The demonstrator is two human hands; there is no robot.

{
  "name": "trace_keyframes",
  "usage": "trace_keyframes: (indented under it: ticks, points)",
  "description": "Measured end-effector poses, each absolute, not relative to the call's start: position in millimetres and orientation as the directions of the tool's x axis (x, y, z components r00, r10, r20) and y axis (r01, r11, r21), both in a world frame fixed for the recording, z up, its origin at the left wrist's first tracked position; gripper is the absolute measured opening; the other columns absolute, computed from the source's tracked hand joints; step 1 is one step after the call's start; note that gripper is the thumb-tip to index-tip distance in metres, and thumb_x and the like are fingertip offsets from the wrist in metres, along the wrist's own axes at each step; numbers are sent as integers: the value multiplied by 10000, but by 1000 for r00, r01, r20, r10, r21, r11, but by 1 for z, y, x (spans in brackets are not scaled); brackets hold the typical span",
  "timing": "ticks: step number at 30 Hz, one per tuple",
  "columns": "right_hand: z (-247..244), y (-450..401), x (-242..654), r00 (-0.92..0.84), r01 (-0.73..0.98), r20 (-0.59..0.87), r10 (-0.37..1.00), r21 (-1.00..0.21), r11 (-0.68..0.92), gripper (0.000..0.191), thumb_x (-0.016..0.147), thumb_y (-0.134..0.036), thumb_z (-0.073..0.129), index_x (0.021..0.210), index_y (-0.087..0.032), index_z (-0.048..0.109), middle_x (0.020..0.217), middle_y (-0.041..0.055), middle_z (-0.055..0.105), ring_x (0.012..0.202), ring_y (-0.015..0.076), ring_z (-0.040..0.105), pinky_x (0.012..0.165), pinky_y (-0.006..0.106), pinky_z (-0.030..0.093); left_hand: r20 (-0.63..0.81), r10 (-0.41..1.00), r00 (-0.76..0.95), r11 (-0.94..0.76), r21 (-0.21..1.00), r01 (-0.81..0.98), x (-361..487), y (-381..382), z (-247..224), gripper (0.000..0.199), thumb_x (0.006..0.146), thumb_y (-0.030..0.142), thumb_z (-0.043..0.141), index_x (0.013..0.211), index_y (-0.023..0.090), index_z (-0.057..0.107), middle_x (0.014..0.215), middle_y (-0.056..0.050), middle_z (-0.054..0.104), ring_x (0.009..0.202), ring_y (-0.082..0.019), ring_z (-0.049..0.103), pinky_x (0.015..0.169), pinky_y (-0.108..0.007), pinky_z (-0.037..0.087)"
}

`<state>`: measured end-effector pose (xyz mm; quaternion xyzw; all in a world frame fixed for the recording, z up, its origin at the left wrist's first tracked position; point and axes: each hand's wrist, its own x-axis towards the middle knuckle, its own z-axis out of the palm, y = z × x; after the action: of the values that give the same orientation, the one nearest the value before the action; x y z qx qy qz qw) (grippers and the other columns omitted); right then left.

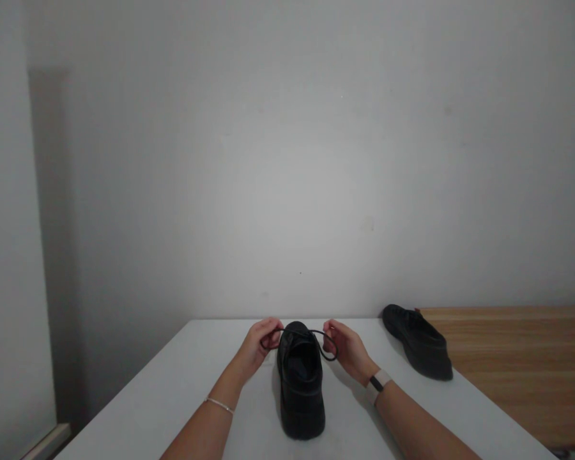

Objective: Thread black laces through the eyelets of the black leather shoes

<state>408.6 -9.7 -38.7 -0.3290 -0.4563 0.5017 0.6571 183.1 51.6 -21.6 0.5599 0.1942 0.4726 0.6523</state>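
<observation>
A black shoe (303, 409) stands upright in the middle of the white table, its heel toward me and its toe toward the wall. Its dark lace (333, 355) stretches out to both sides. Left of the shoe's front, my left hand (262, 342) has its fingers closed on one part of the lace. On the other side, my right hand (344, 345) pinches the lace where it forms a loop. Neither hand appears to touch the shoe body.
A second black shoe (424, 348) lies at the table's right edge, near the back. The white table (172, 390) reaches the grey wall (297, 191). Beyond its right side is a wooden surface (517, 370).
</observation>
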Motion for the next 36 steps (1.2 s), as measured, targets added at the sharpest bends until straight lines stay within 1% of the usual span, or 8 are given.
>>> trace_keyframes:
  ticks: [3, 5, 7, 10, 13, 18, 23, 36]
  points:
    - [-44, -5, 410, 99, -320, 263, 960, -905, 281, 347, 749, -530, 629, 817, -190, 650, 463, -61, 415, 433, 101, 397, 469, 253, 313, 278, 813, 512, -52, 910, -411, 184, 52, -22, 442, 724, 569, 641, 645, 134, 619, 434, 71, 330, 417, -58, 307, 431, -202, 237]
    - [-50, -1, 410, 112, -278, 252, 961, -921, 274, 343, 727, -512, 676, 829, -186, 656, 478, -63, 438, 443, 91, 404, 458, 236, 307, 271, 820, 504, -75, 924, -375, 185, 56, -25, 492, 749, 618, 588, 658, 136, 632, 423, 78, 305, 394, -54, 271, 418, -205, 219]
    - [-56, 3, 409, 112, -234, 233, 966, -938, 254, 332, 686, -478, 734, 804, -179, 654, 524, -46, 497, 464, 86, 429, 448, 222, 305, 260, 846, 465, -136, 949, -283, 187, 61, -30, 496, 739, 625, 598, 721, 132, 656, 451, 72, 356, 399, -53, 292, 413, -200, 218]
    - [-64, 7, 405, 103, -183, 221, 970, -954, 237, 336, 650, -454, 777, 795, -177, 653, 624, -17, 575, 499, 86, 472, 440, 207, 315, 246, 877, 412, -192, 967, -166, 191, 70, -41, 466, 641, 562, 723, 794, 126, 664, 524, 50, 472, 438, -58, 380, 417, -185, 237]
    - [-67, 8, 403, 93, -152, 238, 967, -956, 250, 348, 666, -467, 769, 842, -186, 660, 675, -13, 593, 529, 86, 491, 446, 199, 338, 238, 882, 406, -198, 970, -138, 196, 75, -50, 477, 557, 518, 789, 787, 126, 646, 546, 33, 542, 442, -69, 427, 422, -188, 275]
    - [-67, 8, 403, 95, -118, 270, 958, -953, 280, 355, 680, -485, 756, 850, -185, 671, 653, -9, 589, 537, 96, 494, 451, 208, 358, 268, 871, 412, -237, 963, -126, 199, 77, -53, 440, 572, 496, 791, 756, 128, 634, 600, -4, 612, 530, -109, 536, 501, -211, 384]
    - [-62, 6, 401, 129, -95, 305, 944, -943, 318, 342, 644, -473, 784, 772, -180, 660, 630, -13, 577, 530, 100, 483, 459, 225, 367, 283, 856, 433, -256, 959, -121, 199, 75, -51, 461, 568, 511, 791, 754, 123, 627, 617, -15, 620, 549, -125, 553, 531, -235, 413]
    - [-59, 1, 398, 109, -96, 291, 951, -949, 301, 318, 679, -454, 752, 709, -166, 621, 641, -16, 553, 567, 106, 483, 506, 234, 366, 334, 824, 458, -325, 940, -102, 203, 74, -54, 475, 624, 562, 742, 750, 116, 639, 599, -5, 591, 559, -121, 523, 534, -234, 370]
